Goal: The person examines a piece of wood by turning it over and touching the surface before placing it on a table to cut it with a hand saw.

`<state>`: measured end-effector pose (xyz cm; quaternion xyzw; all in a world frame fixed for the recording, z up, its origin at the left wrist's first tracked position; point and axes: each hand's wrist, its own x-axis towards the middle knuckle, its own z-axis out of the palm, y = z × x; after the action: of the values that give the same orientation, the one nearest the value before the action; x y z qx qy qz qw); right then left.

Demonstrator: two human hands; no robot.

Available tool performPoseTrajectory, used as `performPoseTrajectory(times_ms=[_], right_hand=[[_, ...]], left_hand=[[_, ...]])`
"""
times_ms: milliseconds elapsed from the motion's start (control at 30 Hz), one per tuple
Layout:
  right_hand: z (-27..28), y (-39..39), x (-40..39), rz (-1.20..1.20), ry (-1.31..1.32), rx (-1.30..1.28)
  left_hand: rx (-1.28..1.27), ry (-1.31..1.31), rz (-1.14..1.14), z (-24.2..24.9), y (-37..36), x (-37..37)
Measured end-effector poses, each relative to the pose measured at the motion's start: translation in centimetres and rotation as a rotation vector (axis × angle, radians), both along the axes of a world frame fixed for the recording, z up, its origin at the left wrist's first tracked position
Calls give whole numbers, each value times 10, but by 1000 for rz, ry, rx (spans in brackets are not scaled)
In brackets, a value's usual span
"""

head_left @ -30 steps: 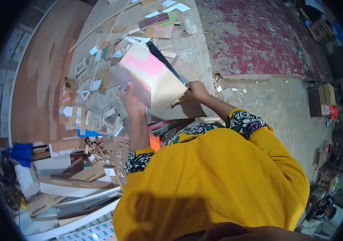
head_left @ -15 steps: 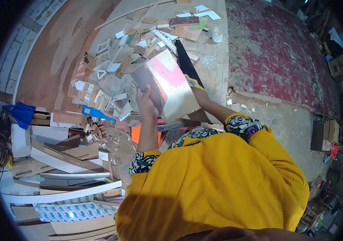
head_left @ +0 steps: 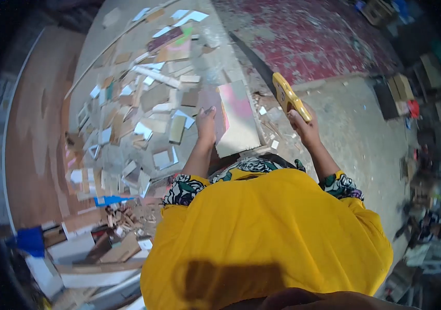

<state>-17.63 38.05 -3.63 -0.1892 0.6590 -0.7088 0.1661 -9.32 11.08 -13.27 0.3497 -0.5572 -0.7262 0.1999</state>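
Note:
My right hand [head_left: 306, 124] is wrapped around the yellow handle of a handsaw [head_left: 287, 97]. Its dark blade points up and to the left, to the right of the board and apart from it. Close to my body is a pale wooden board [head_left: 240, 121] with a pink painted patch and a greyish-purple strip along its left side. My left hand [head_left: 206, 126] grips that left side, thumb on top; the fingers beneath are hidden.
Many wood and white board offcuts [head_left: 153, 98] litter the work surface ahead and to the left. A blue tool [head_left: 112, 200] lies at its near left edge. A brown panel [head_left: 39, 129] stands farther left. Cardboard boxes [head_left: 399, 90] sit on the floor at right.
The handsaw has come out from behind the board and swung to the right in my right hand. The board sits lower and flatter in my left hand. The view has turned.

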Motion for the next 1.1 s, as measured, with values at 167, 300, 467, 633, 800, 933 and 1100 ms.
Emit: performPoseTrajectory(times_ms=[167,300,467,633,800,933,1100], right_hand=[[0,32,56,-198,-135,69],[-12,49,83,-267,-173,125],[-12,65,97,-258,-315,99],[0,83,103,-217,-387,68],[2,95,112,-163,-397,104],[-3,101,116,-147,-369,55],[-4,113,117,-64,-368,82]], left_hand=[[4,-140,-151,-44,40,-42],[-113,-243,-214,-69,59,-62],[-130,-303,-176,-54,80,-58],[-56,-264,-110,-108,90,-57],[-579,-580,-195,-49,108,-42],[-436,-535,-112,-89,98,-42],[-492,-715,-198,-54,104,-37]])
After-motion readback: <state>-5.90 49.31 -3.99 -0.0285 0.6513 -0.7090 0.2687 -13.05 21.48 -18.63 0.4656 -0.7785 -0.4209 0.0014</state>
